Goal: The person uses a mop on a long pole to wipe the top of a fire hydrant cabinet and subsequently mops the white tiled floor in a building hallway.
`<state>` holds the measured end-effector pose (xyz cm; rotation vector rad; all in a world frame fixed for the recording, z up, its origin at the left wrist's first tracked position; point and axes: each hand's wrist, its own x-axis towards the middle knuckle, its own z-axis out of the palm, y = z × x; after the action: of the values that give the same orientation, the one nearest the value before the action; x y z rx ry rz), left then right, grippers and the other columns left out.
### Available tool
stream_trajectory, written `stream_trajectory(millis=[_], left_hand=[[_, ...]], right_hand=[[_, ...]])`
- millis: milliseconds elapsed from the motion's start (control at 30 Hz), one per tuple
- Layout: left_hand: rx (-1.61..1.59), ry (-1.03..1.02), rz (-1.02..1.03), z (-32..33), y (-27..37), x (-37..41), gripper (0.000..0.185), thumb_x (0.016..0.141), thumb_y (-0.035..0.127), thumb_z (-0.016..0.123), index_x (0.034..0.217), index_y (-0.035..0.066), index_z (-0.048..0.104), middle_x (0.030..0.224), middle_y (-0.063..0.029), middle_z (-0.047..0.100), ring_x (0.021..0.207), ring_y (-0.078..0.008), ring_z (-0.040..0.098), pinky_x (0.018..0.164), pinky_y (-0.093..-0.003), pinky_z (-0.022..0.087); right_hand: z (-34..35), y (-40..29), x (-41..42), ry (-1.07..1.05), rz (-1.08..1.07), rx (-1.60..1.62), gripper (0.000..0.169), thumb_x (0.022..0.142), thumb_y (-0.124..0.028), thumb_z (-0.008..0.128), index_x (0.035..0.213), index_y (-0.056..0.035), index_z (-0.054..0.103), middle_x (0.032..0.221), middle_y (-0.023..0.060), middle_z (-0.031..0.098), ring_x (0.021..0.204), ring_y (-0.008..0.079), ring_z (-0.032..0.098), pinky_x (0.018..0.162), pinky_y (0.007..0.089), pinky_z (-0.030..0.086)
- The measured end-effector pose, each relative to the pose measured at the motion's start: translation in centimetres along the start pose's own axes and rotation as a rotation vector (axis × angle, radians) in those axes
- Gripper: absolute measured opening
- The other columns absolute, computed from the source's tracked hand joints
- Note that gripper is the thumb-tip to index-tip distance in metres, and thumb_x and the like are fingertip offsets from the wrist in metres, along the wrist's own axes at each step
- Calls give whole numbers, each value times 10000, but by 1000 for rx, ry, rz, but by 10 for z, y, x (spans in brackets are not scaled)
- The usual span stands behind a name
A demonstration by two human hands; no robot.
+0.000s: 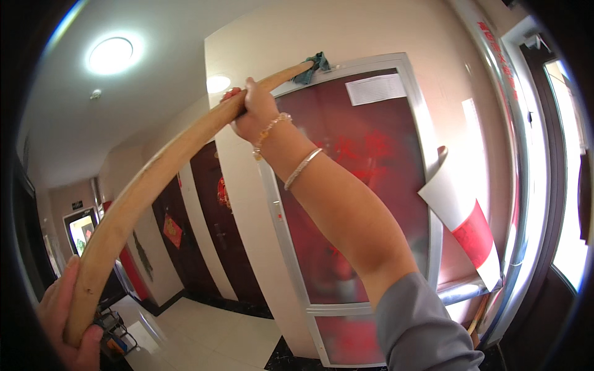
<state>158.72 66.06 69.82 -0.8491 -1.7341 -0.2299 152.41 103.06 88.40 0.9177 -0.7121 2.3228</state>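
Note:
A long wooden pole (153,178) runs from the lower left up to the top of a fire-hydrant cabinet. My left hand (69,320) grips its near end at the lower left. Farther up, my right hand (255,109) is closed around the pole, with a beaded bracelet and a silver bangle on that arm. A dark green cloth (315,67) hangs at the pole's far end, against the top edge of the cabinet's metal frame (371,63). Below it is the cabinet's dark red glass door (371,125), bearing red writing and a white paper sheet (376,89).
Shiny metal pipes (499,83) stand right of the cabinet, beside a curling red-and-white sheet (464,222). A glazed door (557,176) is at far right. Left, a tiled corridor floor (218,329) passes dark doors (227,222). A dark metal-framed object (113,331) stands near my left hand.

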Motion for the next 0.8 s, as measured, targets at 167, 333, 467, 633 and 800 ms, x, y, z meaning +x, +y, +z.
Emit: stream_trajectory(millis=[167,333,467,633,800], left_hand=[[-134,18,27,-11,69,20,683,552,34,455,1234,54,472,1181,-137,526,1031,-244,511,941,-369,361],[-526,91,203,26,123,71,605,601,34,547,1203,16,493,1096,-160,575,965,-277,564,898,-360,393],[-931,104,372,56,196,113,543,656,-1,607,1188,19,501,1045,-176,585,927,-309,585,815,-320,450],[-1006,75,428,108,247,100,557,660,7,622,1200,39,488,1045,-154,579,888,-300,587,738,-313,477],[-1008,142,320,165,248,54,538,648,2,633,1171,42,512,1011,-122,587,798,-252,607,640,-277,498]], right_hand=[[-3,-83,-26,44,-124,-36,202,914,-201,419,846,-14,382,719,76,446,632,184,461,643,333,460],[-14,-203,-45,75,-371,-321,191,903,-210,423,806,-51,383,646,63,424,554,173,452,523,311,450],[-41,-326,-107,271,-734,-553,212,881,-226,440,755,-61,400,585,43,416,498,172,442,482,301,425],[-74,-350,-179,323,-825,-393,235,864,-228,468,709,-83,367,542,29,397,468,138,395,454,271,383],[-81,-298,-184,351,-712,-511,214,850,-210,507,778,-86,348,592,23,407,492,114,405,459,242,397]])
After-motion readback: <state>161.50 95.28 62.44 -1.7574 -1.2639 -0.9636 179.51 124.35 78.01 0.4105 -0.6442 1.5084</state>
